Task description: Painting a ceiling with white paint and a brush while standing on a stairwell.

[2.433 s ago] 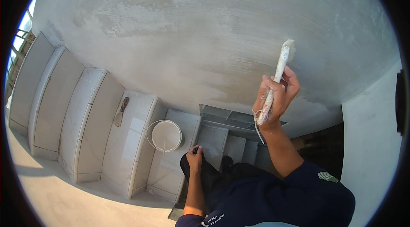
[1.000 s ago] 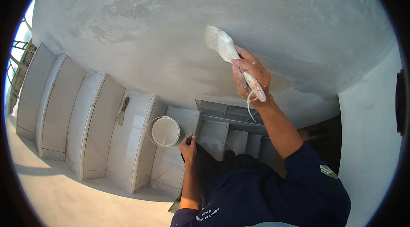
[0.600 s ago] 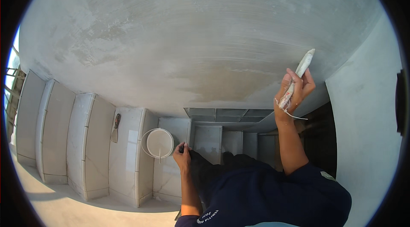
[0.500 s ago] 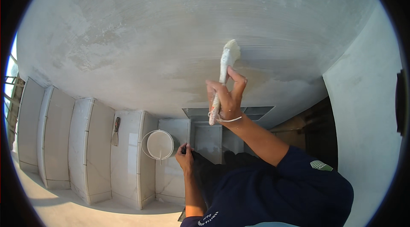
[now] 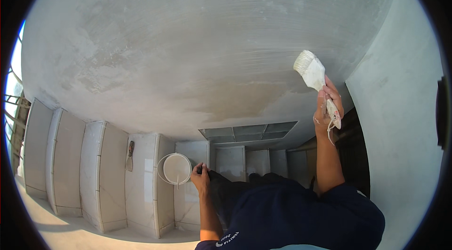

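Observation:
My right hand (image 5: 328, 106) is raised at the right, its fingers closed round the handle of a wide paintbrush (image 5: 312, 72). The brush is coated in white, with its bristles pointing up and left in front of the wall (image 5: 202, 52). A pale cord loop hangs from the handle at my wrist. Low by my knee, my left hand (image 5: 201, 181) is closed, with a small dark thing at its fingertips that I cannot make out. Just left of that hand stands a white bucket (image 5: 177, 169) holding whitish liquid, its wire handle tipped to one side.
Tiled steps (image 5: 109, 179) run along the lower left. A scraper (image 5: 129, 156) with a worn handle lies on one of them. A paned opening (image 5: 249, 132) sits low in the wall, below a damp brownish patch (image 5: 245, 101). Another pale wall (image 5: 400, 108) rises at the right.
My right hand has swung right with the paintbrush, whose bristles now tilt left and show their flat side. My left hand stays beside the bucket. The view has shifted slightly.

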Tool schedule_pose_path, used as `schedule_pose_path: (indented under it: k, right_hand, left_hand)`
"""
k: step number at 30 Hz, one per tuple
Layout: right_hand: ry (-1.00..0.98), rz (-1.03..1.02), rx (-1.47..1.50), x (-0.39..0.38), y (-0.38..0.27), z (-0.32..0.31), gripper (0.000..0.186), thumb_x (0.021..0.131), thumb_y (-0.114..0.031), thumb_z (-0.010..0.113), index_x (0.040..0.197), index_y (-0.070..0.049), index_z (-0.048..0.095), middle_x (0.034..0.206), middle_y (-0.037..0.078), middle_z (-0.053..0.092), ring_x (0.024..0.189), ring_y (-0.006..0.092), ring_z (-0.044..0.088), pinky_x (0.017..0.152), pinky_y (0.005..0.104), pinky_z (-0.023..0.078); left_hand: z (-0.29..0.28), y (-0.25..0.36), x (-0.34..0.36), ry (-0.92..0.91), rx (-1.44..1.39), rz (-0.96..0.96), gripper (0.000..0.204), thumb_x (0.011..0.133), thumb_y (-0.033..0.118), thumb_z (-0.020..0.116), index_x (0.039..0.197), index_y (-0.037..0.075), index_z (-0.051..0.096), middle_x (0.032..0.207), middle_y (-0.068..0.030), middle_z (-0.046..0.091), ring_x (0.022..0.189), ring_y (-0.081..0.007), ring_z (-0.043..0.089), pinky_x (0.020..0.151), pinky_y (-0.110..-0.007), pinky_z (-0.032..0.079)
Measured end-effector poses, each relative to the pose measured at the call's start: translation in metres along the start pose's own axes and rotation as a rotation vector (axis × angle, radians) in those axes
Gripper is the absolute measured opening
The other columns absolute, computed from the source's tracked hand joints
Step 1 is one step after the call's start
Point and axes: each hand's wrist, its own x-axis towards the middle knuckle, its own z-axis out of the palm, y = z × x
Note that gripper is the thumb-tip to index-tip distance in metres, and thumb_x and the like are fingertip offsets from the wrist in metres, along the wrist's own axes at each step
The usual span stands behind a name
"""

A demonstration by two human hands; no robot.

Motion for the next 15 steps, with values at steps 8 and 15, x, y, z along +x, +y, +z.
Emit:
schedule_pose_path:
  k: [8, 15]
  right_hand:
    - [0.089, -0.122, -0.33, 0.015, -0.042, 0.074, 0.02, 0.085, -0.005, 0.071, 0.105, -0.004, 0.069, 0.125, 0.022, 0.045, 0.1, 0.0315, 0.052, 0.086, 0.0398, 0.047]
    - [-0.543, -0.185, 0.533, -0.049, -0.159, 0.266, 0.033, 0.07, 0.006, 0.07, 0.101, -0.002, 0.06, 0.125, 0.02, 0.05, 0.098, 0.0313, 0.053, 0.078, 0.037, 0.05]
  left_hand:
    - [0.004, -0.004, -0.006, 0.0, -0.027, -0.018, 0.027, 0.092, 0.015, 0.066, 0.106, -0.008, 0.065, 0.072, -0.0077, 0.067, 0.068, -0.0125, 0.063, 0.067, -0.025, 0.049]
    - [0.031, 0.011, -0.01, 0.019, -0.035, 0.07, 0.028, 0.092, 0.016, 0.066, 0.107, -0.008, 0.066, 0.072, -0.0079, 0.067, 0.068, -0.0126, 0.063, 0.066, -0.025, 0.05]
